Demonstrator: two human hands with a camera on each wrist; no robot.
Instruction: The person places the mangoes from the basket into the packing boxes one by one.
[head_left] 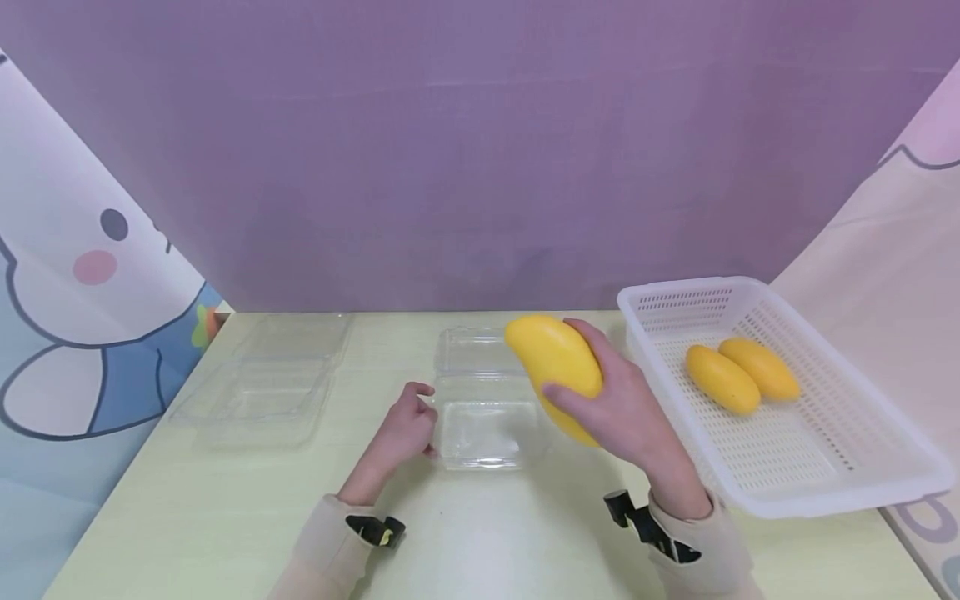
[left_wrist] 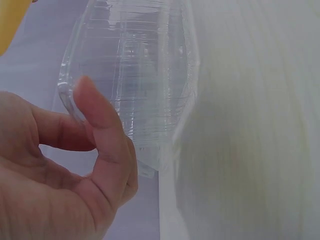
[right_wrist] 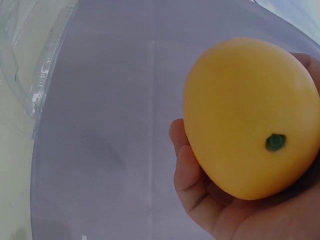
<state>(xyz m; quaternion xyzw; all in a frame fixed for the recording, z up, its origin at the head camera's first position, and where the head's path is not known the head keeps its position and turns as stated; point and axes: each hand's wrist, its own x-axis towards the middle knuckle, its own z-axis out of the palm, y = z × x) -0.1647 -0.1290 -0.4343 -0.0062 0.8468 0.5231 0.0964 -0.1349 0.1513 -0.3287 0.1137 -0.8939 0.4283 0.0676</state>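
Note:
A yellow mango is gripped in my right hand, held in the air above the right side of an open clear plastic clamshell box. The right wrist view shows the end of the mango with a small green stem mark, fingers wrapped round its underside. At the box's left edge is my left hand, its fingers curled at the rim. Close up in the left wrist view, thumb and finger of the left hand hold the side of the box. The box's lid lies folded back toward the wall.
On the right, a white plastic basket holds two more mangoes. Further clear plastic boxes stand open on the left of the pale table. A purple cloth wall rises behind the table.

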